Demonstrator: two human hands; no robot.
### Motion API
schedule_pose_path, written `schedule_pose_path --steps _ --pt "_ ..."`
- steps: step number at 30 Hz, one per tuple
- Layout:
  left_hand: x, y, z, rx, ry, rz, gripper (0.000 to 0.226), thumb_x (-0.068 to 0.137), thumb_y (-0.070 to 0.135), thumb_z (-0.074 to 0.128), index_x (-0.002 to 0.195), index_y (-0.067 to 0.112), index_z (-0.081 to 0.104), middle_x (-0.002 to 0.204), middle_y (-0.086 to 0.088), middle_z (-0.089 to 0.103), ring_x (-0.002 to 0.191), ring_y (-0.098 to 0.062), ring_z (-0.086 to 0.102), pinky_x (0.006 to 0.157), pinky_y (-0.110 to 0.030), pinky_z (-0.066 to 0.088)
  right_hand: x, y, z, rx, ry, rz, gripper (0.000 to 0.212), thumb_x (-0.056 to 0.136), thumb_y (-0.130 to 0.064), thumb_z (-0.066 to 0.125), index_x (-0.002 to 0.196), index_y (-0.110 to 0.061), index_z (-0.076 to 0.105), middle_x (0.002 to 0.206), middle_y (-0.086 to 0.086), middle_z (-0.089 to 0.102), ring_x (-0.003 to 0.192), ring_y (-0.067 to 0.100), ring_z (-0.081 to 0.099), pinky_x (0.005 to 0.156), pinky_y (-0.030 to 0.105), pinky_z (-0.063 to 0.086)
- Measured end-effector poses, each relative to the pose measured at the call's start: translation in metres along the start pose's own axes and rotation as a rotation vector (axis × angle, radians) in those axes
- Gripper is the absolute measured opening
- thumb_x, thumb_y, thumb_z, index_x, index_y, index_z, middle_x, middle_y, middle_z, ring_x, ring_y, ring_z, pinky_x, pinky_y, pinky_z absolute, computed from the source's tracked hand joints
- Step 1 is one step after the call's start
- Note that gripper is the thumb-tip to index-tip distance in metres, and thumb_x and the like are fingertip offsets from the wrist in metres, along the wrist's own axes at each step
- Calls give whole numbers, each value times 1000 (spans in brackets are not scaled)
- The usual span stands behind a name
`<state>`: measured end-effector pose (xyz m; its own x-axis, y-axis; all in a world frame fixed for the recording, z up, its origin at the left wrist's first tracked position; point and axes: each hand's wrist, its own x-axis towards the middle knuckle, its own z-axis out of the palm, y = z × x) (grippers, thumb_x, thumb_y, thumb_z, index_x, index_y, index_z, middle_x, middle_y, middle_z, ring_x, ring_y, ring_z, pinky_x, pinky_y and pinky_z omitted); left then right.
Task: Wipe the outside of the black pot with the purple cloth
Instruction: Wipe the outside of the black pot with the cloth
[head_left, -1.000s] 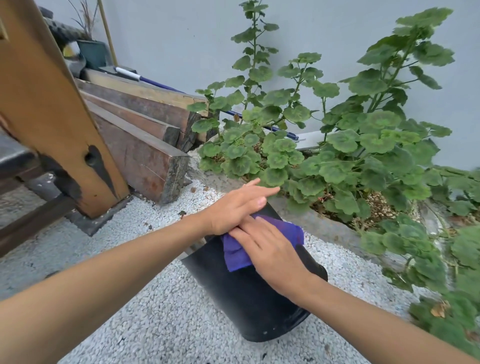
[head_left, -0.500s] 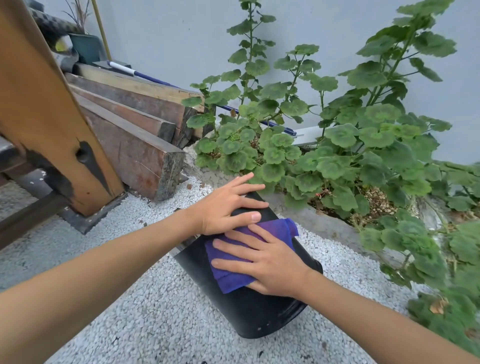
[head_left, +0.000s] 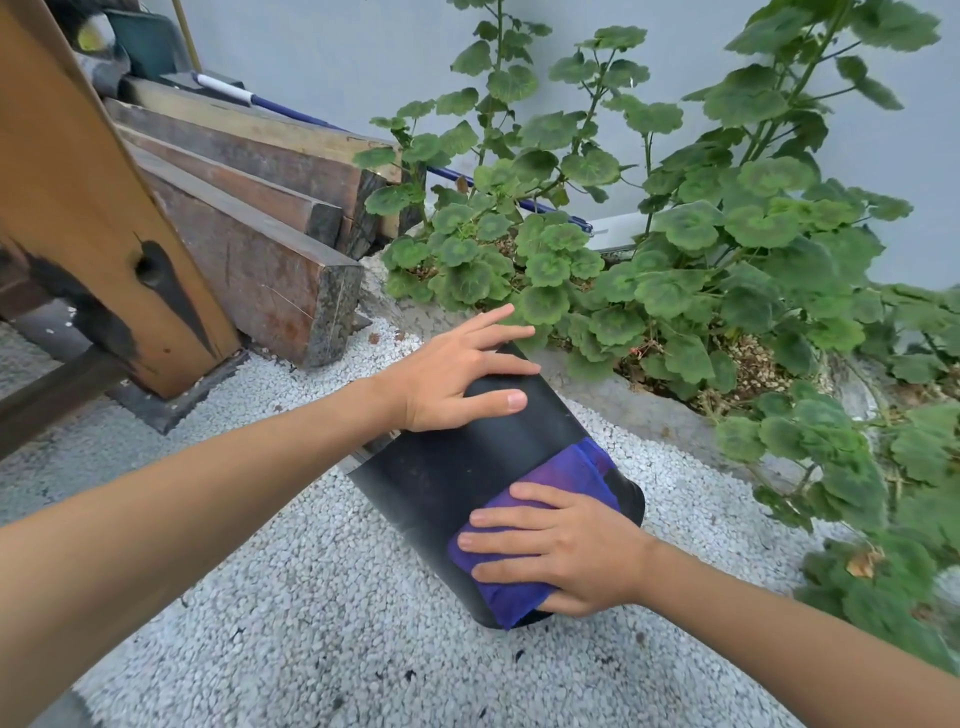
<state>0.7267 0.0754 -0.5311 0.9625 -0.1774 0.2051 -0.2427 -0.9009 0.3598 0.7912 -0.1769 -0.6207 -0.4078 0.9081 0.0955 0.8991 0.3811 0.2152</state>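
The black pot (head_left: 467, 467) lies tipped on its side on white gravel (head_left: 311, 597), under both hands. The left hand (head_left: 447, 374) rests flat on the far, upper end of the pot, fingers spread and nearly straight, the thumb laid along the pot's side; it holds nothing. The right hand (head_left: 566, 551) lies nearer the person, on the lower end of the pot, and presses the purple cloth (head_left: 566, 473) against the pot's outer wall with flat, slightly spread fingers. The cloth lies between this palm and the pot, showing beyond the fingers on the far side and below the hand at the pot's near edge. Beyond the left hand stand green leafy plants (head_left: 675, 249) in a bed along a grey wall (head_left: 337, 57). To the left of the left hand lie stacked wooden beams (head_left: 270, 208) and a leaning wooden board (head_left: 88, 197).
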Motion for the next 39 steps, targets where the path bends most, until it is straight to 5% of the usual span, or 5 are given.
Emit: schedule_pose_path --steps 14,22,31,36,39 --pt "-2 18 3 124 2 13 68 91 68 39 143 27 55 164 -1 28 156 -18 8 125 -39 16 -28 -21 -3 -147 -203 -115 45 91 -42 66 134 -28 63 151 -12 56 151 15 36 130 42 5" --pt "-2 19 3 91 8 19 67 92 67 39 144 27 54 164 -1 29 155 -17 8 125 -42 16 -74 -22 -23 -43 -255 -49 41 89 -26 59 129 -32 66 151 -13 57 149 13 43 125 41 32" --pt "-1 15 5 56 30 39 69 94 67 37 153 32 38 168 -1 14 156 -16 7 124 -46 20 -59 41 -68 417 577 1155 44 98 4 49 136 -13 60 128 6 65 117 20 57 101 42 45" --pt "-3 20 3 10 18 1 80 91 72 40 158 46 4 167 5 -20 118 -36 61 97 -43 48 -9 75 -66 476 657 1197 47 101 2 52 146 -11 55 145 9 59 136 25 52 112 26 32" --pt "-2 24 4 -39 60 15 90 89 73 43 158 40 -5 165 5 -26 106 -41 65 89 -46 52 24 80 -53 588 611 1146 45 103 1 54 146 -10 55 153 13 54 144 27 47 123 36 30"
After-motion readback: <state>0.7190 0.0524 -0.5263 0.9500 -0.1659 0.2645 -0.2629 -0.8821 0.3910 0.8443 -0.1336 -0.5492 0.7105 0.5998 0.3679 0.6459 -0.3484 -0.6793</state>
